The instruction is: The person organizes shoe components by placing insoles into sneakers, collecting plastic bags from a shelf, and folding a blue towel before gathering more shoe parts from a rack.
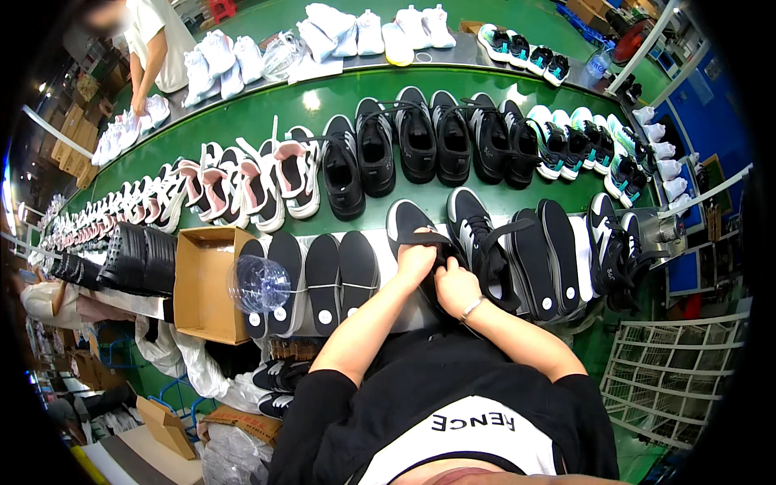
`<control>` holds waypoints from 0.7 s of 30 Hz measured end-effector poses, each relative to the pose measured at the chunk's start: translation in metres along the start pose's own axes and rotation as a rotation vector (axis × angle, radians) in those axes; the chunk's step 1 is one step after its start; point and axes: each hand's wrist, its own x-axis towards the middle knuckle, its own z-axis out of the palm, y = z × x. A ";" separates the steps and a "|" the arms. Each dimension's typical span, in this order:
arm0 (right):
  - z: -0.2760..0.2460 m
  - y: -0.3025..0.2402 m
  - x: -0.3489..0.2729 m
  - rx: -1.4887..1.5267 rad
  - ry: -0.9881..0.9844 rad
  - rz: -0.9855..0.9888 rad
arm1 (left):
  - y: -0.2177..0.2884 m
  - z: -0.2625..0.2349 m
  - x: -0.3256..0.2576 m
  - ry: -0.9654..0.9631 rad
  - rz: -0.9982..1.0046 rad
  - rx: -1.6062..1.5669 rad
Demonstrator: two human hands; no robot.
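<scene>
My left hand (417,260) and my right hand (454,286) are both on a black shoe (414,228) with a white sole edge that lies at the near edge of the bench. The left hand's fingers pinch its black lace and tongue. The right hand grips the shoe's side just below. A matching black shoe (479,234) lies right of it, its lace hanging loose. Black insoles (340,276) lie to the left and more insoles (550,257) to the right.
A green conveyor belt (323,101) carries rows of black, pink-white and teal shoes. An open cardboard box (204,283) and a clear plastic bottle (260,283) sit at my left. Another person (153,44) stands at the far side. A white wire rack (671,376) is at the right.
</scene>
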 end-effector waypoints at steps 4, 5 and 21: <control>-0.038 -0.005 -0.039 -0.045 0.114 -0.118 | 0.004 -0.001 -0.003 0.055 -0.042 0.007; -0.054 -0.009 -0.049 -0.135 0.086 -0.125 | 0.003 -0.002 -0.003 0.056 -0.048 -0.008; -0.031 -0.002 -0.030 -0.220 -0.088 -0.110 | 0.004 0.000 -0.003 0.011 -0.023 0.091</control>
